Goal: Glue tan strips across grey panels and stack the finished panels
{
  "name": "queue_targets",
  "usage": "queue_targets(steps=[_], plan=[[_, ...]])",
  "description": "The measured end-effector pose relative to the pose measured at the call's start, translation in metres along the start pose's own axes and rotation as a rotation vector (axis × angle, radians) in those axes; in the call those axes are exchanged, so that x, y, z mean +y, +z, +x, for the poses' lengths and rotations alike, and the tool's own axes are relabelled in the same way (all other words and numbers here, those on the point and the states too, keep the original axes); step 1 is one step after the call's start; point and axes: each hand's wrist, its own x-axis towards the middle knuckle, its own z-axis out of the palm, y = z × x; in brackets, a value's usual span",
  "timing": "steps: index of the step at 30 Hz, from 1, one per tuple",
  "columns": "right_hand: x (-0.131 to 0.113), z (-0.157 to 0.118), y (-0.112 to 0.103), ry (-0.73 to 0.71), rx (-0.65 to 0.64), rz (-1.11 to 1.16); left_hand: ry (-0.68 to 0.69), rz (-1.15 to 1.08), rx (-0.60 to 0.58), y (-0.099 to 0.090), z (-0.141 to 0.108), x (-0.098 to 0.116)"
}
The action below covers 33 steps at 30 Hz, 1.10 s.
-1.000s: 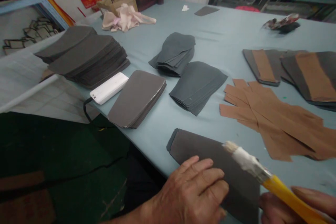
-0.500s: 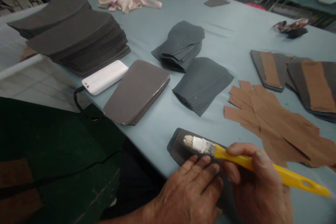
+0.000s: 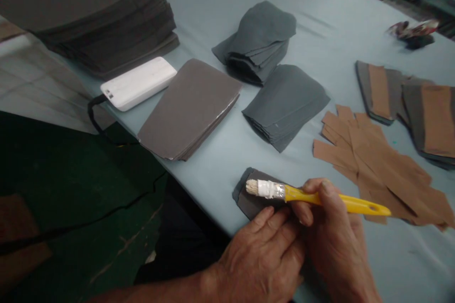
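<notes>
A yellow-handled brush (image 3: pixel 309 195) lies in the grip of my right hand (image 3: pixel 334 232), its white-coated bristles pointing left over a dark piece (image 3: pixel 249 202). That piece rests on the table's near edge with a slightly larger dark layer showing beneath its far left end. My left hand (image 3: pixel 266 251) lies flat on the piece, palm down, its fingers just below the brush. Both hands hide the near part of the piece.
Brown strips (image 3: pixel 377 165) are heaped right of my hands. Beyond lie two dark green stacks (image 3: pixel 284 104), a grey-brown stack (image 3: pixel 192 109), a white power bank (image 3: pixel 138 83) with a black cable, and a tall dark stack (image 3: pixel 106 19). Strip-topped pieces (image 3: pixel 437 118) sit at the right.
The view has shifted closer and lower. My right hand has tilted the brush flatter, and its bristles are nearer the left end of the dark piece. My left hand remains on the piece.
</notes>
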Motion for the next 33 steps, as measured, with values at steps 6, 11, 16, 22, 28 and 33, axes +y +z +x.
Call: queue_targets(steps=[6, 11, 16, 22, 28, 33], plan=[[0.001, 0.000, 0.004, -0.062, -0.006, -0.034, 0.000, -0.008, 0.035, 0.004, 0.000, 0.000], [0.002, -0.001, 0.006, -0.112, -0.010, -0.047, 0.033, 0.000, 0.021, 0.005, -0.001, -0.001], [0.003, -0.003, 0.006, -0.138, -0.014, -0.050, 0.019, 0.019, 0.068, 0.009, 0.001, -0.001], [0.003, -0.005, 0.008, -0.147, -0.021, -0.010, 0.016, -0.004, 0.079, 0.012, 0.003, 0.000], [0.002, -0.006, 0.009, -0.182, -0.030, -0.031, -0.004, -0.034, 0.107, 0.011, 0.003, 0.001], [0.000, -0.010, 0.010, -0.232, -0.040, -0.080, -0.007, -0.074, 0.039, 0.012, 0.000, 0.002]])
